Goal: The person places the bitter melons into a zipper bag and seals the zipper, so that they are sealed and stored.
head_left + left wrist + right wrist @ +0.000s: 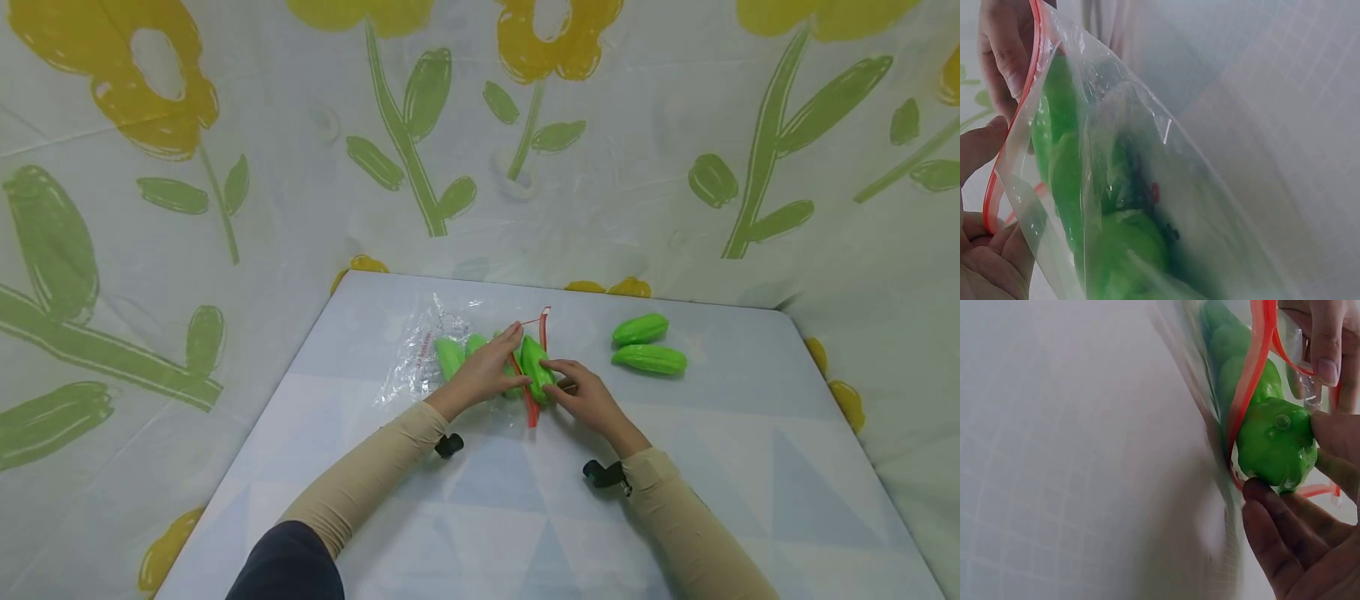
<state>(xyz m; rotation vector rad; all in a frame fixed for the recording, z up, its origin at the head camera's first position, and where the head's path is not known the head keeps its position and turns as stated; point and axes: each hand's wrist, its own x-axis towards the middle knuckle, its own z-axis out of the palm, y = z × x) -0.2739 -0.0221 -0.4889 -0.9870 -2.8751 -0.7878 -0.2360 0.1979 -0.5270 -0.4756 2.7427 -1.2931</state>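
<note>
A clear zip bag [438, 354] with a red zip strip [534, 392] lies on the table and holds a few green toy gourds [1125, 250]. My left hand [504, 358] pinches the bag's rim and holds the mouth apart; its fingers [1004, 62] show against the red strip in the left wrist view. My right hand [561, 381] grips another green gourd [536, 368] at the bag's mouth. In the right wrist view this gourd [1275, 444] is half past the strip [1250, 381], with my fingers [1272, 519] curled round its end.
Two more green gourds [640, 329] [649, 359] lie side by side on the table [750, 467] to the right of my hands. A flower-patterned sheet [675, 167] hangs close behind and on both sides. The table's near part is bare.
</note>
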